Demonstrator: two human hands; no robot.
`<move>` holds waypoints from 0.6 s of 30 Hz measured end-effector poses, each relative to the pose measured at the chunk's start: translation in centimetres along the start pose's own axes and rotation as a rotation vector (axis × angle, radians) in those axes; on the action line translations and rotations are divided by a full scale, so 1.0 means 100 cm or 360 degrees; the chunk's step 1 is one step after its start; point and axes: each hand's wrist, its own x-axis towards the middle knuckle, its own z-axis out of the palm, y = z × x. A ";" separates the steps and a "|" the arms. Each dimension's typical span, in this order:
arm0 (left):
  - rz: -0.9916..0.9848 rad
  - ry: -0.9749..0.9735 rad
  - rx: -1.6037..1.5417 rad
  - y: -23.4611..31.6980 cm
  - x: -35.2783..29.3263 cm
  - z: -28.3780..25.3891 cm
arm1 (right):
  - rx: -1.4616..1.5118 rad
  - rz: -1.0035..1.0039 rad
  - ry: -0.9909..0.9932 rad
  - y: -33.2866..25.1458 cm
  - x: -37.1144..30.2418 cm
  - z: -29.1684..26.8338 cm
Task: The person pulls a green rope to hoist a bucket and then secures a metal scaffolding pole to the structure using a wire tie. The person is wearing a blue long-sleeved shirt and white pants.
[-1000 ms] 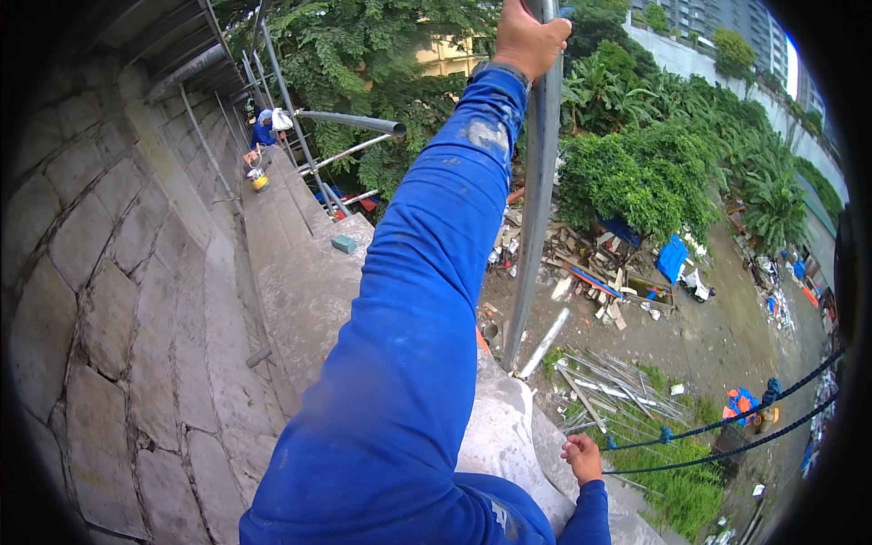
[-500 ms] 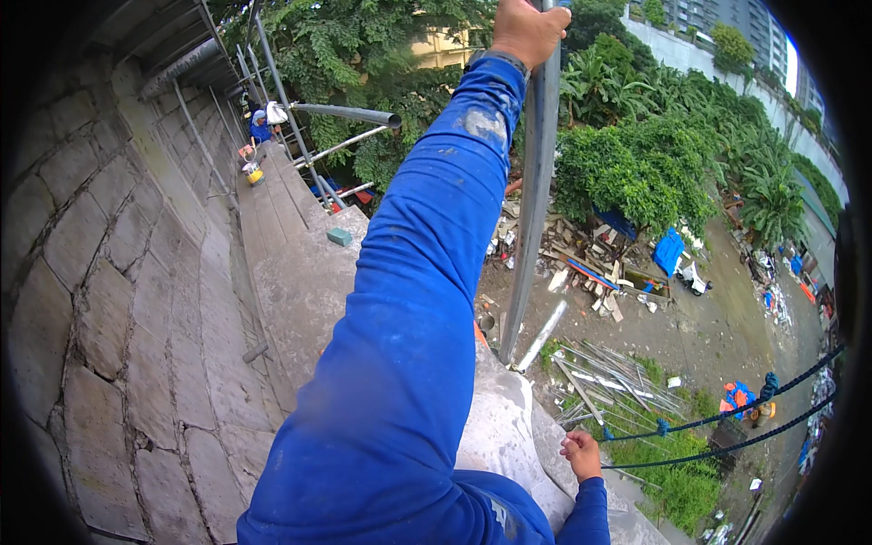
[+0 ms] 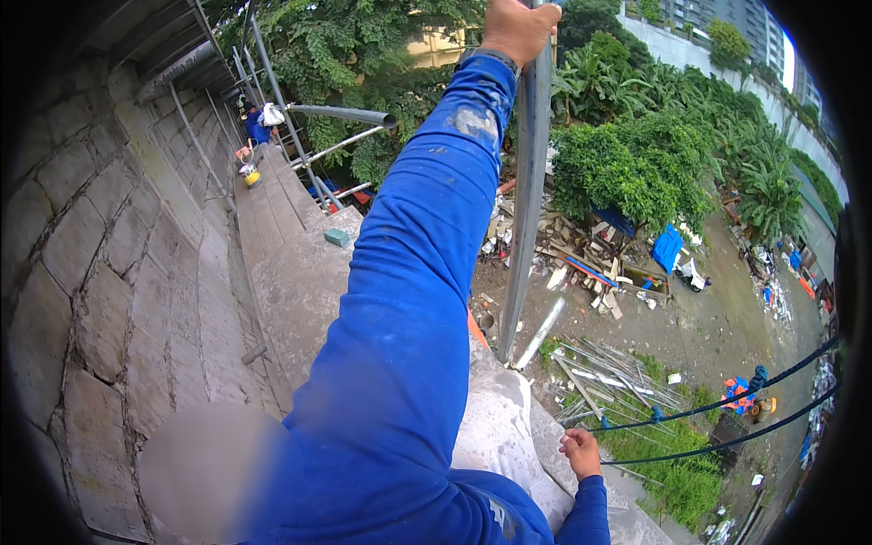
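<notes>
the left hand is wrapped around the upright metal scaffold pole at the concrete ledge's edge, probably for balance at this height. the right hand, fingers curled, is beside the lower dark rope; i cannot tell whether it grips it.
</notes>
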 end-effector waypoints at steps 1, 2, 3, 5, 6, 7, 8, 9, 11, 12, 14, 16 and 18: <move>-0.0010 -0.0004 0.0016 0.002 0.000 -0.001 | 0.0001 -0.0003 -0.0001 -0.001 0.000 0.001; -0.0020 -0.0008 0.0031 0.004 0.000 -0.001 | 0.0019 0.0016 0.0003 -0.002 -0.001 0.001; -0.0029 -0.0012 0.0045 0.009 -0.002 -0.002 | 0.0037 0.0034 0.0010 -0.004 -0.002 0.001; -0.0142 -0.0100 -0.0104 0.020 -0.007 -0.006 | 0.0063 0.0057 0.0013 -0.007 -0.004 0.001; -0.0197 -0.0140 -0.0177 0.025 -0.007 -0.008 | 0.0067 0.0059 0.0008 -0.007 -0.003 0.000; -0.0188 -0.0086 -0.0079 0.024 -0.007 -0.007 | 0.0071 0.0061 0.0003 -0.007 -0.002 -0.001; -0.0178 -0.0033 0.0019 0.021 -0.006 -0.003 | 0.0056 0.0050 -0.0001 -0.007 -0.002 -0.001; -0.0163 0.0025 0.0119 0.018 -0.004 -0.001 | 0.0039 0.0033 -0.0007 -0.004 -0.001 -0.001; -0.0069 0.0058 0.0157 0.005 0.000 0.000 | 0.0001 0.0039 -0.0024 0.001 0.002 -0.004; -0.0025 0.0070 0.0172 0.004 0.000 0.001 | 0.0012 0.0041 -0.0023 0.003 0.002 -0.005; -0.0044 0.0039 0.0128 0.003 0.000 0.002 | 0.0034 0.0044 -0.0024 0.006 0.003 -0.006; -0.0084 0.0003 0.0114 0.007 0.000 0.000 | 0.0011 0.0024 -0.0018 0.009 0.004 -0.007; -0.0090 0.0022 0.0090 0.008 -0.002 -0.002 | -0.0027 0.0018 -0.0020 0.010 0.004 -0.006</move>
